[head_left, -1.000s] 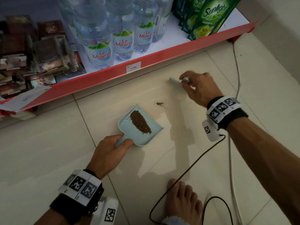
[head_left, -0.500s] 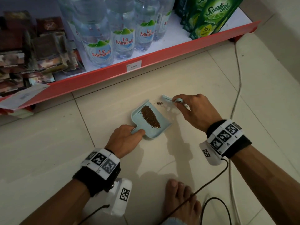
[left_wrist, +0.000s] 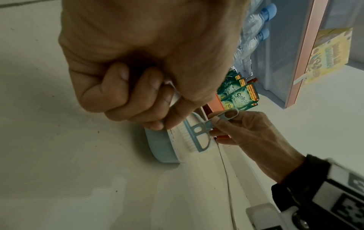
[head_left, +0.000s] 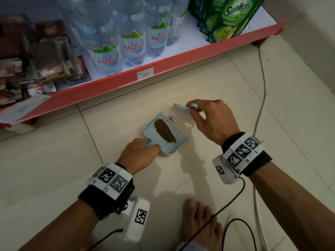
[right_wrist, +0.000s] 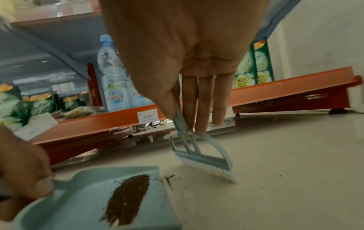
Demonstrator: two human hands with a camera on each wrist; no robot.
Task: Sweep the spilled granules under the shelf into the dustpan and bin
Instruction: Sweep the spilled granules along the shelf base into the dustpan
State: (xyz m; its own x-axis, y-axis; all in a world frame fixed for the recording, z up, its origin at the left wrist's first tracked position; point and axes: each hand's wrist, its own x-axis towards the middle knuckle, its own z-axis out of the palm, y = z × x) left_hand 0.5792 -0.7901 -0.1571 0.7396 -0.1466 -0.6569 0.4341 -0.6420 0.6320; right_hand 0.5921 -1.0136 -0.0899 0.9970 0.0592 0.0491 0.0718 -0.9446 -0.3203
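Note:
A light blue dustpan [head_left: 150, 130] lies on the floor tiles with a brown strip of granules [head_left: 165, 131] in it. My left hand [head_left: 151, 147] grips its short handle, fingers curled round it [left_wrist: 149, 99]. A few loose granules [head_left: 171, 118] lie at the pan's lip. My right hand [head_left: 194, 108] pinches the handle of a small blue brush [head_left: 180, 107] between thumb and forefinger. The white bristles [right_wrist: 208, 171] touch the floor just beyond the lip, right of the pan [right_wrist: 78, 194] and its granule strip [right_wrist: 128, 197].
The red bottom shelf [head_left: 163, 67] runs across just behind, carrying water bottles [head_left: 108, 51] and green Sunlight pouches [head_left: 230, 20]. A white cable [head_left: 262, 84] and a black cable [head_left: 233, 198] trail on the floor at right. My bare foot [head_left: 199, 225] is near the front.
My right hand drew the brush from near the shelf back to the pan's lip. The small clump of granules now lies against the lip. The left hand keeps its hold on the dustpan.

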